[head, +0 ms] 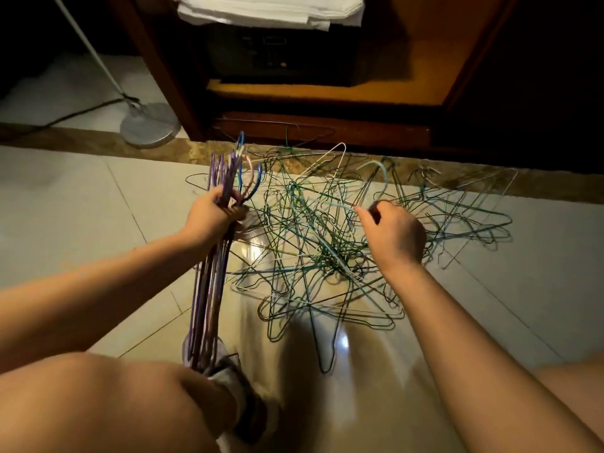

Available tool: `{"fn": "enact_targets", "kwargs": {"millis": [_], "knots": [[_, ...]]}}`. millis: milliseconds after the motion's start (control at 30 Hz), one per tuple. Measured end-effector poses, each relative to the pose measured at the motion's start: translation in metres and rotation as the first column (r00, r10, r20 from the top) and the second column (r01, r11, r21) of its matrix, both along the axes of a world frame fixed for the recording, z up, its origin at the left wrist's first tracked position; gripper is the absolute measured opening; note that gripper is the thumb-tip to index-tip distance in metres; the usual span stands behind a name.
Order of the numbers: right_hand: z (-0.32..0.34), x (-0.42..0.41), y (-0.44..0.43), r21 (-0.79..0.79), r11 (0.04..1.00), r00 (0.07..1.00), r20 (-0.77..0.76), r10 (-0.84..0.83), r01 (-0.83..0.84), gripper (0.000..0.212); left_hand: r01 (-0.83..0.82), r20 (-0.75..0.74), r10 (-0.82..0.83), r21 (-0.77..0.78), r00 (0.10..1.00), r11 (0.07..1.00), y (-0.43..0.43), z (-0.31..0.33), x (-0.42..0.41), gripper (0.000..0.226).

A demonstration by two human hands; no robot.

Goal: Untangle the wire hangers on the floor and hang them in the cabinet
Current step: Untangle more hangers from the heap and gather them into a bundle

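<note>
A tangled heap of wire hangers (327, 253), mostly green and teal, lies on the tiled floor before the open wooden cabinet (294, 93). My left hand (209, 220) grips a bundle of purple, pink and blue hangers (209, 289) just below their hooks; the bundle hangs down to my knee. My right hand (392, 237) is over the heap with fingers curled, pinching a light blue hanger (376, 171) near its neck, whose hook stands above the hand.
A floor lamp with a round metal base (148, 124) and a cable stands left of the cabinet. Inside the cabinet sit a dark safe (277, 57) and folded white towels (271, 11). A brown stone threshold (98, 142) runs across. My bare knees fill the lower corners.
</note>
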State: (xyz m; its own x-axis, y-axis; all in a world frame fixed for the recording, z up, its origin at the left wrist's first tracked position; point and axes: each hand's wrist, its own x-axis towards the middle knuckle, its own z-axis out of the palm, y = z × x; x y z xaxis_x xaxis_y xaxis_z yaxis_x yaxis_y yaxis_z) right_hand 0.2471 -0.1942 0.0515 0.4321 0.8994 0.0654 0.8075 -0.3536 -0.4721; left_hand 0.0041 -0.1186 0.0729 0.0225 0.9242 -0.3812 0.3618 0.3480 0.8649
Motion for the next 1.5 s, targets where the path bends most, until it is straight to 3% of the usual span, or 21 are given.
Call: {"fn": "enact_targets", "kwargs": {"millis": [233, 400, 567, 733, 967, 1100, 1167, 1367, 1500], "knots": [[0.004, -0.029, -0.011, 0.025, 1.000, 0.984, -0.178, 0.013, -0.009, 0.027, -0.034, 0.158, 0.059, -0.157, 0.986, 0.987, -0.009, 0.021, 0.034, 0.025], [0.010, -0.070, -0.006, 0.097, 0.994, 0.950, -0.301, 0.084, -0.058, 0.020, 0.091, 0.191, -0.044, -0.245, 0.981, 0.965, -0.032, 0.004, 0.051, 0.028], [0.001, -0.085, -0.009, 0.040, 0.997, 0.874, -0.485, -0.039, 0.067, 0.022, 0.250, 0.287, -0.177, -0.245, 0.941, 0.937, -0.045, -0.008, 0.053, 0.025], [-0.017, -0.090, -0.014, 0.097, 0.980, 0.767, -0.637, -0.072, 0.173, 0.018, 0.286, 0.213, -0.242, -0.211, 0.947, 0.935, -0.049, -0.016, 0.054, 0.017], [-0.026, -0.107, -0.023, 0.116, 0.978, 0.688, -0.725, -0.035, 0.172, 0.015, 0.260, 0.242, -0.210, -0.198, 0.947, 0.945, -0.043, -0.019, 0.049, 0.020], [-0.032, -0.110, -0.022, 0.060, 0.985, 0.724, -0.685, -0.076, 0.160, 0.018, 0.258, 0.257, -0.201, -0.212, 0.945, 0.943, -0.045, -0.018, 0.049, 0.023], [-0.033, -0.111, -0.019, 0.051, 0.986, 0.688, -0.722, -0.074, 0.160, 0.019, 0.231, 0.243, -0.176, -0.218, 0.954, 0.948, -0.044, -0.018, 0.046, 0.023], [-0.037, -0.120, -0.024, 0.012, 0.999, 0.636, -0.771, 0.029, -0.031, 0.027, 0.181, 0.156, -0.157, -0.152, 0.975, 0.972, -0.042, -0.013, 0.032, 0.034], [-0.027, -0.121, -0.025, -0.006, 0.980, 0.653, -0.746, 0.129, -0.200, 0.047, 0.149, 0.113, -0.135, -0.124, 0.984, 0.981, -0.034, -0.009, 0.028, 0.034]]}}
